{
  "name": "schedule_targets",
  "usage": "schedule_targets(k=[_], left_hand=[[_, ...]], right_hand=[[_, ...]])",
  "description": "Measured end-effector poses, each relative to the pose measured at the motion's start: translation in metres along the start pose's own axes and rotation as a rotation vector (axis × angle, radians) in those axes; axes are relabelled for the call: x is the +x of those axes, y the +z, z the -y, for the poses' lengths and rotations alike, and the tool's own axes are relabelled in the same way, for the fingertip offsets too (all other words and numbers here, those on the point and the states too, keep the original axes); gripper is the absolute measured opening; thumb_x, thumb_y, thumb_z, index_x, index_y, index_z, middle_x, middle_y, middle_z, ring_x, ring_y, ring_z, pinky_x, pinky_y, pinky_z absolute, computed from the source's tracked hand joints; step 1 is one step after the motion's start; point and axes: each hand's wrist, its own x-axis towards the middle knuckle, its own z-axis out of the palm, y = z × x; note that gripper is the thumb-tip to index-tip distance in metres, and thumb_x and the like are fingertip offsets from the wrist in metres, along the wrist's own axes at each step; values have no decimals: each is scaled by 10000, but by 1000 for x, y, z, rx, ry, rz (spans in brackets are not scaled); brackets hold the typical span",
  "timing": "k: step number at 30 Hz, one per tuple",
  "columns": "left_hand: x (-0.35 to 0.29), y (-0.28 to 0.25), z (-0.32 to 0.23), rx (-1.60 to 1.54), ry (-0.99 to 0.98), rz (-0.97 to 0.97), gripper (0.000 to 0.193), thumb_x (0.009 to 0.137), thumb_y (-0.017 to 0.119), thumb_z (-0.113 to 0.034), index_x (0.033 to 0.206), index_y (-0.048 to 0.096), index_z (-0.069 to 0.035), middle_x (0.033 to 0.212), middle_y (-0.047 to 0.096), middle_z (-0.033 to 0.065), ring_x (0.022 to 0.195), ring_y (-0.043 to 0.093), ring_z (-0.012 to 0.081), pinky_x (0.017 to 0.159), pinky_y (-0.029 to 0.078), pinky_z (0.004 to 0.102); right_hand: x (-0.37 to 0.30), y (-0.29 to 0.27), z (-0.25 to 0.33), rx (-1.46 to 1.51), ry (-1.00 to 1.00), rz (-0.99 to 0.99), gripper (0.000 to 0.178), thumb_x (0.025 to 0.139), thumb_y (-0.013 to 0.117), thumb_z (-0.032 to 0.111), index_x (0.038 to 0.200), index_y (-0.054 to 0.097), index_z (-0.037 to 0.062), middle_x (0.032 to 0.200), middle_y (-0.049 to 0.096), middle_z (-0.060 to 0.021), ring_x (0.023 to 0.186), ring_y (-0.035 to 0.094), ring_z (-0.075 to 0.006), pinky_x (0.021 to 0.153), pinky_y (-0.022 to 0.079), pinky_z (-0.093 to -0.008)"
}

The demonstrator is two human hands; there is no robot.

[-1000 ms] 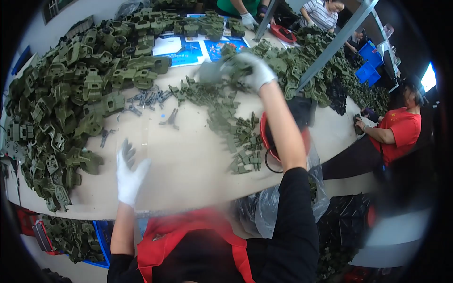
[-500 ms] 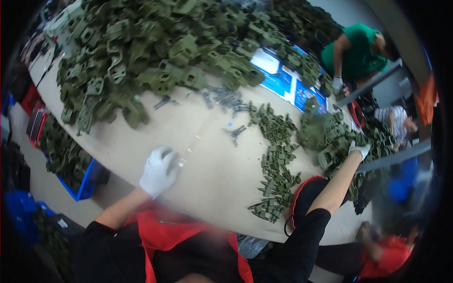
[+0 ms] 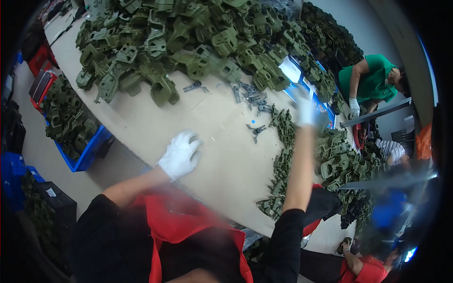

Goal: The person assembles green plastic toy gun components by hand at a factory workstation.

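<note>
My left hand (image 3: 180, 154), in a white glove, rests on the tan tabletop (image 3: 222, 174) near its front edge, fingers loosely bent and apart, with nothing in them. My right hand (image 3: 306, 107), also gloved, is smeared by motion above the blue printed sheets (image 3: 315, 92) and the green parts; whether it holds anything is hidden by the blur. Below it lies a band of small olive-green plastic pieces (image 3: 282, 162). Left of those are a loose dark grey jointed piece (image 3: 255, 131) and a cluster of similar grey pieces (image 3: 251, 94).
A large heap of olive-green molded shells (image 3: 188, 40) covers the table's far side. More shells (image 3: 337, 158) lie at the right. A blue crate (image 3: 87, 151) of green parts stands left of the table. A person in green (image 3: 370, 80) and one in red (image 3: 365, 269) work nearby.
My right hand has left the shells at the right and swung up and leftward over the sheets. The view has shifted, while my left hand remains on the table.
</note>
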Motion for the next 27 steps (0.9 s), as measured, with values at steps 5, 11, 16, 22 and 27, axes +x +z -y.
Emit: schedule_targets(k=[5, 11, 16, 22, 27], left_hand=[[-5, 8, 13, -70, 26, -18, 389, 740, 684, -170, 1111, 609, -79, 1170, 548, 176, 1102, 528, 380, 905, 470, 460], [-12, 11, 14, -401, -285, -190, 473, 850, 634, -199, 1288, 526, -54, 1238, 529, 181, 1093, 580, 350, 952, 475, 412], [-4, 18, 17, -578, -421, -38, 505, 887, 640, -221, 1351, 495, -84, 1285, 524, 152, 1128, 591, 263, 960, 485, 348], [50, 38, 19, -1258, -3, 118, 877, 899, 675, -269, 1529, 105, -50, 1378, 471, 99, 1189, 533, 205, 978, 466, 326], [53, -29, -21, -1644, -201, 517, 785, 815, 698, -180, 1477, 300, -37, 1376, 490, 87, 1234, 512, 207, 1051, 400, 340]], right_hand=[[-2, 183, 53, -673, -300, 306, 691, 770, 694, 470, 1309, 563, 58, 1310, 575, -185, 1212, 540, -349, 1012, 432, -389], [2, 175, 19, -395, -8, 495, 676, 676, 829, 311, 1228, 613, -13, 1081, 701, -156, 972, 663, -244, 880, 498, -327], [-54, 91, 61, -197, 212, 293, 503, 698, 814, 112, 1131, 626, -63, 933, 705, -120, 782, 658, -150, 716, 532, -294], [-236, 127, 123, -927, -619, 126, 533, 661, 761, 355, 1058, 647, 20, 1088, 606, -213, 907, 594, -383, 833, 488, -453], [-289, 89, 124, -126, -136, 555, 390, 807, 728, 165, 1135, 641, -27, 1084, 663, -165, 990, 653, -243, 741, 548, -329]])
